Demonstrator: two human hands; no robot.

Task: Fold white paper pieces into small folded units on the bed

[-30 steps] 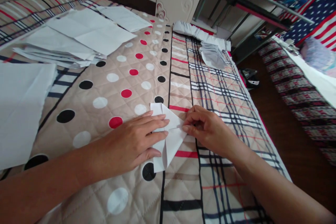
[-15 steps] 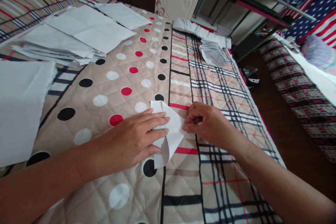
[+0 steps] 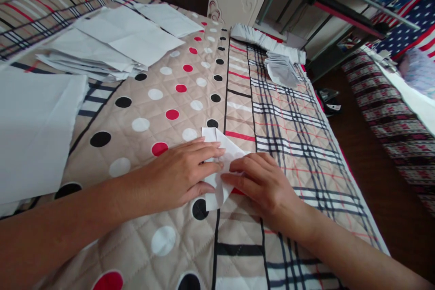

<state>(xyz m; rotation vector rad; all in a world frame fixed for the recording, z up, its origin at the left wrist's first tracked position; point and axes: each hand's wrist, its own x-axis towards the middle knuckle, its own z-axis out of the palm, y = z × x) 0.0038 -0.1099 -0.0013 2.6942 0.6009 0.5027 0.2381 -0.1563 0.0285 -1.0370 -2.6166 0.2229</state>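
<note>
1. A small folded white paper piece with a squared left end (image 3: 234, 148) is laid flat on the beige quilted bedcover with dots and checks (image 3: 136, 253), between the two hands
2. The paper's left part is pressed by the bare left hand (image 3: 193, 170), palm down, with the fingers stretched out and slightly parted; nothing is gripped by it
3. The paper's right part is touched by the bare right hand (image 3: 267, 186), whose fingers are loosely bent; because the tip is hidden, it cannot be told whether paper is pinched under them
4. The upper and lower left corners of the paper are left uncovered by the fingers
5. The bedcover's right edge is set well apart from the paper and is bordered by the dark brown wooden floor (image 3: 362, 145)
6. Open room is given by the dotted band between the paper and the loose stack of large white sheets (image 3: 132, 34), and by the checked band beyond the right hand
7. At the far edge, a long row of folded white papers (image 3: 254, 37) is placed near a small fanned white paper bundle (image 3: 280, 71)
8. Compared with half a second ago, the right hand has been brought inward over the paper from its pointed tip, while the left hand has been kept on the left part
</note>
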